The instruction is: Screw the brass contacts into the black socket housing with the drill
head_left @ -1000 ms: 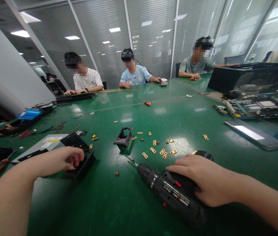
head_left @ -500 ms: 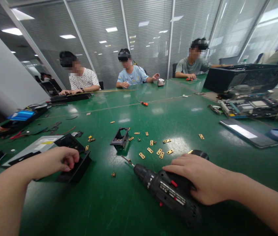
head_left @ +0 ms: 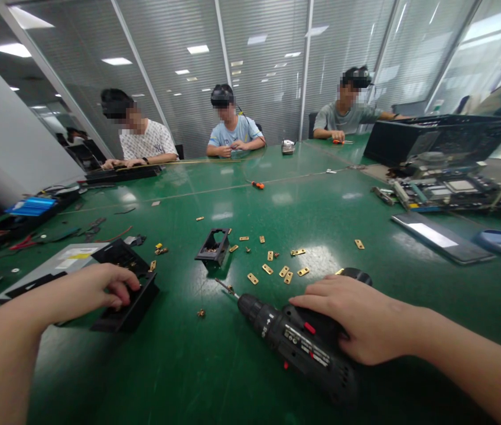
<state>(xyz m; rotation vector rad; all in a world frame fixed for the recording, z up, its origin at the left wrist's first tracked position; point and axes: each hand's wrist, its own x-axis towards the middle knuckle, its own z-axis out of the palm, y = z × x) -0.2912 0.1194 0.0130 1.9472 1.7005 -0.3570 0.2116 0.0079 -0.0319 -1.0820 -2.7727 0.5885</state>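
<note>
My left hand (head_left: 111,286) reaches into a black plastic housing (head_left: 144,304) at the left, its fingers curled together; what they pinch, if anything, is hidden. Under my right hand (head_left: 348,316) a black cordless drill (head_left: 297,339) lies on its side, the fingers wrapped round its grip. The drill's bit (head_left: 226,286) points up and left, with a small piece on it. A smaller black frame (head_left: 214,248) with small parts inside stands beyond the bit. Several brass plates (head_left: 283,271) are scattered to its right. A small brass piece (head_left: 201,313) lies left of the drill.
Three people sit across the green table (head_left: 179,206). An orange screwdriver (head_left: 257,185) lies mid-table. On the right are a dark computer case (head_left: 392,141), circuit boards (head_left: 458,192) and a phone-like slab (head_left: 443,236). Cables and a grey metal box (head_left: 64,262) are at the left.
The view has shifted slightly. My left hand has moved a little inside the black housing. Across the table, the middle person's raised hand has come down to meet the other.
</note>
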